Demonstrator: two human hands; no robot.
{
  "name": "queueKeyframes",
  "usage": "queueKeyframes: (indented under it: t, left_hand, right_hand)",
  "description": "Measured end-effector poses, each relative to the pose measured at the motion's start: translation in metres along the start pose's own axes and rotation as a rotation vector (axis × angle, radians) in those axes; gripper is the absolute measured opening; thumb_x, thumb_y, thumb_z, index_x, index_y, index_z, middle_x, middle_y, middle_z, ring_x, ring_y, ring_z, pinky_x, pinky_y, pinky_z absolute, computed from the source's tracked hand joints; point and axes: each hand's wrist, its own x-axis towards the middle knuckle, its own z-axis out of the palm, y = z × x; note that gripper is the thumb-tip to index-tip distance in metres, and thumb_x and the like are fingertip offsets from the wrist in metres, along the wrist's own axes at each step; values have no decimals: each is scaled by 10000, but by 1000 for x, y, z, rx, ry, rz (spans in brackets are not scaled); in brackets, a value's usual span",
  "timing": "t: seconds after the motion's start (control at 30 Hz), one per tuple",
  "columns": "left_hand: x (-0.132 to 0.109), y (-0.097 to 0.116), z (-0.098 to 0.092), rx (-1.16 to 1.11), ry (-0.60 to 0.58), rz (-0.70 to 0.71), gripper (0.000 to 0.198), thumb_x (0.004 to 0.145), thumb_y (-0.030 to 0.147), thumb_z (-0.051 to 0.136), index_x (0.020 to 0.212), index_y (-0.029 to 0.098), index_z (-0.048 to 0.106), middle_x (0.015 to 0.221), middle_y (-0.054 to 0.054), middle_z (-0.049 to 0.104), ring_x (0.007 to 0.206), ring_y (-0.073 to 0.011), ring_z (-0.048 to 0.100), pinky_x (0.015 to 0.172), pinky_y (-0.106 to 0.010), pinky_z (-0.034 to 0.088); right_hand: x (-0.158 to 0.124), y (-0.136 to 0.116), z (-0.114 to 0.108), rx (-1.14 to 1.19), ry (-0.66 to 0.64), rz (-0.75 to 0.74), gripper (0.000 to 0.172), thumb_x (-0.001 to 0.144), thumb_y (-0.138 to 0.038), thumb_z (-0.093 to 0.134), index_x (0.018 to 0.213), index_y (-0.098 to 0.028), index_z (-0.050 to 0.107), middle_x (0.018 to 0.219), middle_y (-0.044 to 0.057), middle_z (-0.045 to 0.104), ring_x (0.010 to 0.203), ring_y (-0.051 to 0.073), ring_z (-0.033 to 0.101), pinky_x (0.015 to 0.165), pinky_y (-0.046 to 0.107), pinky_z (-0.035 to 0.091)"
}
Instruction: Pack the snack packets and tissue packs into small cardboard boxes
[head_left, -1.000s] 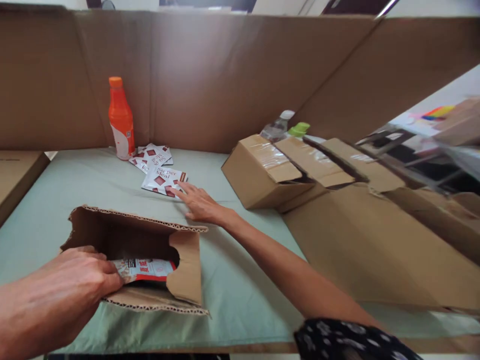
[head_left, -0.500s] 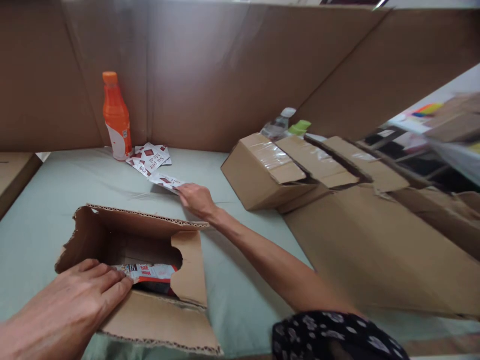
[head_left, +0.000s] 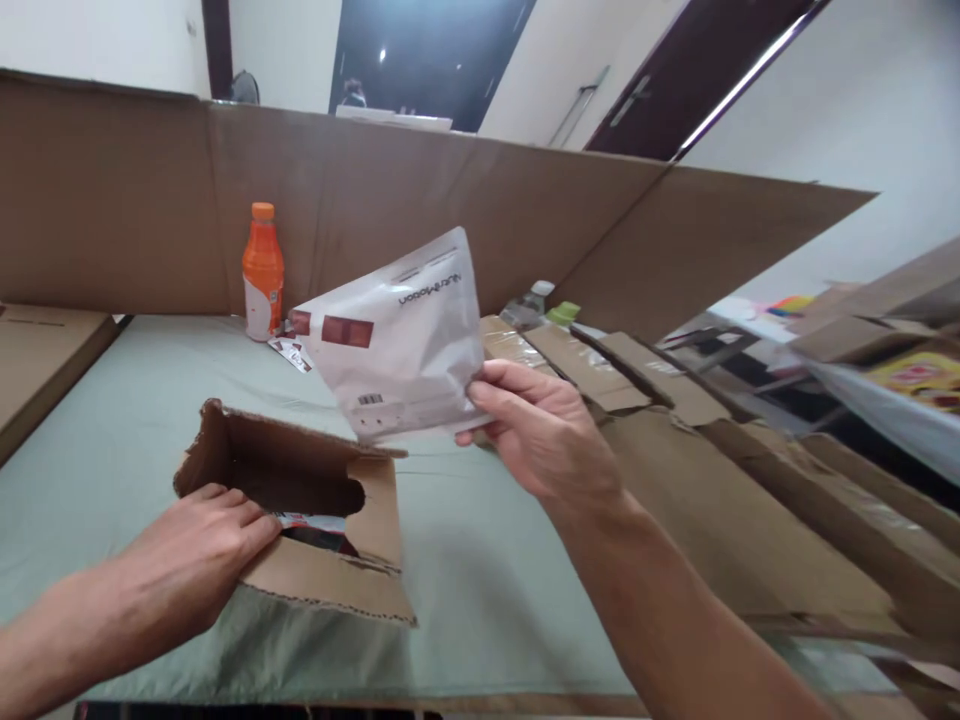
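Note:
My right hand (head_left: 544, 430) pinches a white pouch (head_left: 412, 340) by its lower right corner. The pouch has dark red squares, a barcode and the word NutriMotion, and is raised above the table. My left hand (head_left: 214, 545) is closed over the near wall of an open cardboard box (head_left: 330, 585), its fingertips hidden inside. Beside those fingers a packet with red and white print (head_left: 326, 523) shows in the box. Behind the pouch lies another white packet (head_left: 292, 352), partly hidden, near an upright orange bottle (head_left: 263, 265).
Green cloth (head_left: 480, 570) covers the table. Tall cardboard panels (head_left: 360, 200) stand along the back. On the right are several cardboard boxes (head_left: 697, 500), with a clear bottle (head_left: 538, 295) and a green cap (head_left: 562, 313) behind them. Another flat carton (head_left: 45, 350) sits at the left edge.
My right hand has lifted the pouch off the table, toward me and to the right, and its face is now turned to me. My left hand stays on the box. The view has tilted up.

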Motion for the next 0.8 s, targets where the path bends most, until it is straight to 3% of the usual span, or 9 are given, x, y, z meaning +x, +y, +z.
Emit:
queueKeyframes:
  t: [0.17, 0.3, 0.37, 0.47, 0.53, 0.63, 0.7, 0.8]
  left_hand:
    - [0, 1, 5, 68, -35, -48, 423, 859, -32, 440, 1092, 220, 687, 1034, -67, 733, 1003, -223, 675, 918, -366, 508]
    - [2, 5, 5, 138, -21, -27, 398, 840, -37, 448, 1051, 202, 686, 1029, -72, 732, 987, -237, 670, 909, -382, 510]
    - [1, 8, 5, 190, -37, -42, 353, 848, -33, 451, 987, 188, 689, 974, -76, 730, 926, -254, 667, 863, -402, 524]
    - [-2, 13, 8, 284, 22, -88, 316, 842, -39, 462, 886, 172, 693, 994, -114, 715, 921, -291, 652, 827, -451, 543]
    - [-5, 14, 11, 327, 157, -86, 318, 831, -40, 464, 849, 169, 703, 1142, -157, 691, 1059, -336, 630, 884, -506, 542]
    - [-5, 10, 12, 326, 279, -50, 307, 761, -35, 491, 823, 167, 714, 1464, -193, 542, 1355, -417, 472, 1040, -606, 462]
    - [-2, 7, 9, 262, 185, -55, 328, 705, -22, 501, 866, 168, 714, 1463, -191, 549, 1341, -399, 493, 1053, -599, 455]
    - [6, 7, 0, 117, -57, -115, 372, 734, -11, 460, 944, 188, 693, 1062, -115, 720, 977, -275, 650, 892, -451, 539]
  right_hand:
    - [-35, -37, 20, -264, -163, -239, 83, 870, -254, 695, 893, -213, 763, 668, -19, 687, 516, 116, 611, 483, 228, 538]
    - [-46, -40, 49, -649, -366, -415, 177, 924, -155, 583, 907, -195, 755, 810, 21, 761, 677, 134, 681, 634, 238, 530]
    - [-44, -29, 67, -834, -505, -381, 214, 930, -120, 543, 912, -178, 748, 887, 52, 780, 767, 158, 706, 713, 261, 521]
    - [-37, -8, 90, -1128, -736, -178, 211, 894, -88, 554, 938, -158, 748, 942, 97, 790, 843, 210, 727, 720, 282, 475]
    - [-31, 3, 100, -1220, -870, -63, 222, 880, -89, 558, 968, -166, 747, 939, 103, 793, 855, 234, 733, 666, 283, 426]
    - [-23, 13, 104, -1182, -989, -62, 251, 830, -86, 592, 1017, -190, 724, 937, 80, 794, 844, 231, 731, 613, 274, 371]
    - [-21, 14, 102, -1165, -1089, -82, 267, 799, -71, 610, 1014, -188, 716, 951, 80, 794, 843, 229, 731, 615, 268, 381]
    - [-26, 3, 93, -1139, -1205, -149, 207, 849, -88, 603, 1000, -168, 720, 971, 98, 789, 857, 237, 734, 664, 284, 459]
